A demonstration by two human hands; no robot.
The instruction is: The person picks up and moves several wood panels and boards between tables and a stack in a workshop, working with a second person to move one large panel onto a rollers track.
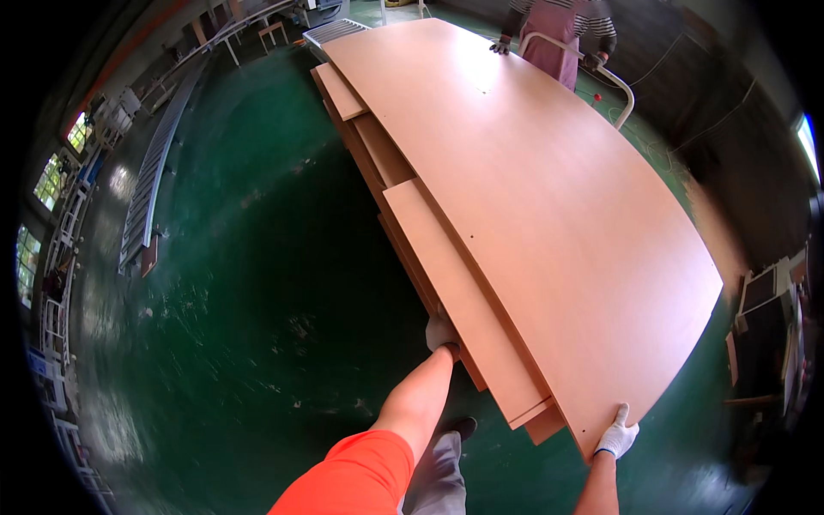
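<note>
A large light-brown wooden panel (549,197) lies on top of an uneven stack, stretching from near me to the far end. My right hand (620,436), in a white knit glove, grips its near right corner, thumb on the top face and fingers round the edge. Narrower boards (455,292) stick out beneath the panel on its left side. My left hand (440,333), also gloved, is against the left side of these lower boards; its fingers are mostly hidden there. A few small dark holes dot the panel's face.
Across the panel stands a co-worker (554,39) in an apron and striped sleeves, one dark-gloved hand on the panel's far edge. Beside them is a white tubular handle (628,107). A roller conveyor (154,172) runs along the left; boards and equipment (772,318) stand at right.
</note>
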